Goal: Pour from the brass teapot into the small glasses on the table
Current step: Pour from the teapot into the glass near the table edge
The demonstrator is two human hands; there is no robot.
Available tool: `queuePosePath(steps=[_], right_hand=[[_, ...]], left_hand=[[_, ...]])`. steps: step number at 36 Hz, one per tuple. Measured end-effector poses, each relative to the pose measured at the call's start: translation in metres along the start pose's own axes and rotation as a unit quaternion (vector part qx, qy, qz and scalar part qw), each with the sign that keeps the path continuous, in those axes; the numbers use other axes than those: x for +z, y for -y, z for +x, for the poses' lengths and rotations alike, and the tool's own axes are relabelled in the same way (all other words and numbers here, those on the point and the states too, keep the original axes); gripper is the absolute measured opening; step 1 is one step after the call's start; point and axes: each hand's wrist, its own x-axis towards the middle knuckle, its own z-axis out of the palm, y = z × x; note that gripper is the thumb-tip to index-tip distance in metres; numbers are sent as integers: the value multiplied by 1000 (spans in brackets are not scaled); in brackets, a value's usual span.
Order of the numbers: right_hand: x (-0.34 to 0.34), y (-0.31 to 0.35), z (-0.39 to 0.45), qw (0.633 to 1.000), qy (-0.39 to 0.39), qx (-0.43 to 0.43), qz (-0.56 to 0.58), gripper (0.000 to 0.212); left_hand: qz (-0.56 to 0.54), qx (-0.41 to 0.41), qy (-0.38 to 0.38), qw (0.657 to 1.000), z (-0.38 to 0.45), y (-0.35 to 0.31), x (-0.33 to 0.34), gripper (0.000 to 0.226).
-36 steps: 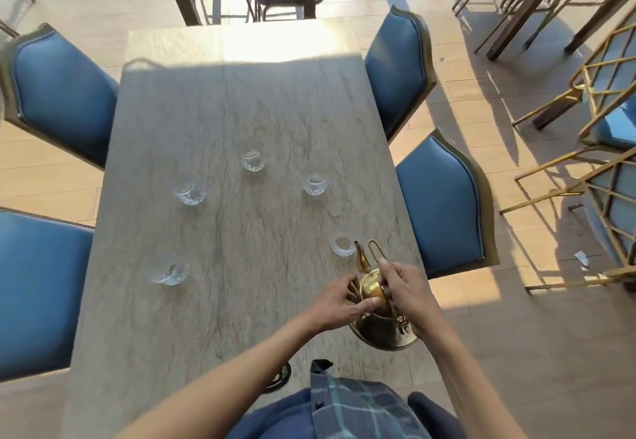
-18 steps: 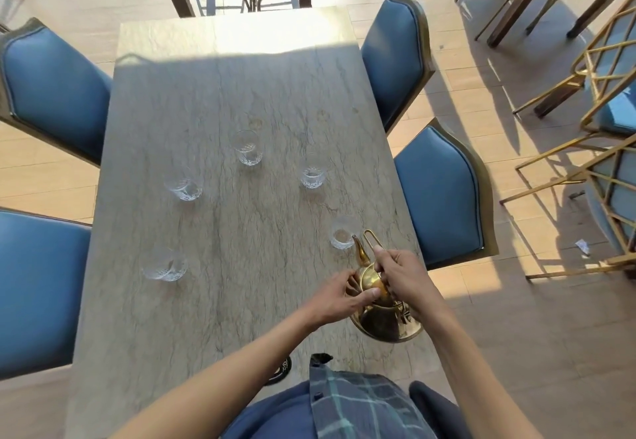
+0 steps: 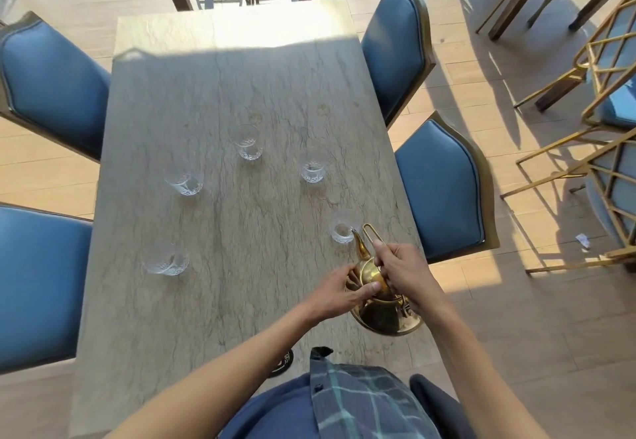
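The brass teapot (image 3: pixel 383 311) is tilted forward at the table's near right, its spout tip over the rim of the nearest small glass (image 3: pixel 342 232). My right hand (image 3: pixel 402 268) grips the teapot's wire handle. My left hand (image 3: pixel 344 292) presses on the teapot's lid with thumb and fingers. Several more small clear glasses stand on the stone table (image 3: pixel 223 94): one at the near left (image 3: pixel 167 261), one at the mid left (image 3: pixel 184 182), one at the centre (image 3: pixel 247 144), one at the mid right (image 3: pixel 312 170).
Blue padded chairs flank the table, two on the left (image 3: pixel 51 84) and two on the right (image 3: pixel 444 187). Gold metal chair frames (image 3: pixel 599 122) stand further right. A dark round coaster (image 3: pixel 284 363) lies at the near table edge.
Both hands have carried the teapot forward and tipped it further, bringing the spout from beside the nearest glass to over its rim.
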Motion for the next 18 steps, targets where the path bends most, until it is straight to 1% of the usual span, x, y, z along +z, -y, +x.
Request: queuePosePath(steps=[7,13,18], right_hand=[[2,2,-3,1000,0,-5,1,43],[2,2,-2,1000,2,0,-1,44],[2,2,-2,1000,4,6,-2,44]], left_hand=[[5,-1,10,1000,-5,-2,-1,57],[5,-14,12,1000,-6,0,-3,66],[4,-17,14,1000,-5,-3,-3,60]])
